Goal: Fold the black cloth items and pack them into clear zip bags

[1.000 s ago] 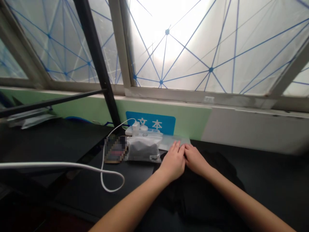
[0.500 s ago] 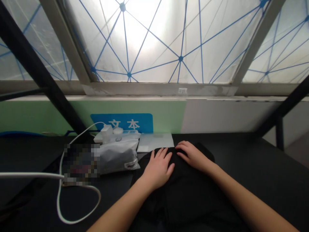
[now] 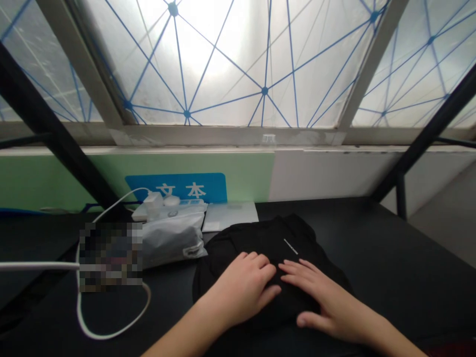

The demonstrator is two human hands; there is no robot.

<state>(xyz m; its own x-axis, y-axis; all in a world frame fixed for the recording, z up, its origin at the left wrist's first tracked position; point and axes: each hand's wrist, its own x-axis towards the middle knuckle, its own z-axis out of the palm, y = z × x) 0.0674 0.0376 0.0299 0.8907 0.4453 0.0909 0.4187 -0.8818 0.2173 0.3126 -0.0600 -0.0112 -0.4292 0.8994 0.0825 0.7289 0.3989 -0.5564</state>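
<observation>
1. The black cloth lies bunched on the dark counter, in front of the window. A short line of small white lettering runs slantwise on its top.
2. The left hand is on the near part of the cloth, back upward, fingers bent and thumb apart from them. I cannot tell whether its grip pinches any fabric.
3. The right hand is just beside it, over the same cloth, palm down. Its grip is wide: fingers extended, thumb well out, nothing held.
4. To the left of the cloth lies a cloudy plastic pouch; beyond the cloth is a flat grey panel.
5. Behind the pouch stands a white plug; a white cable loops at the left, beside a blurred-out patch.
6. A blue sign is on the green wall below the window.
</observation>
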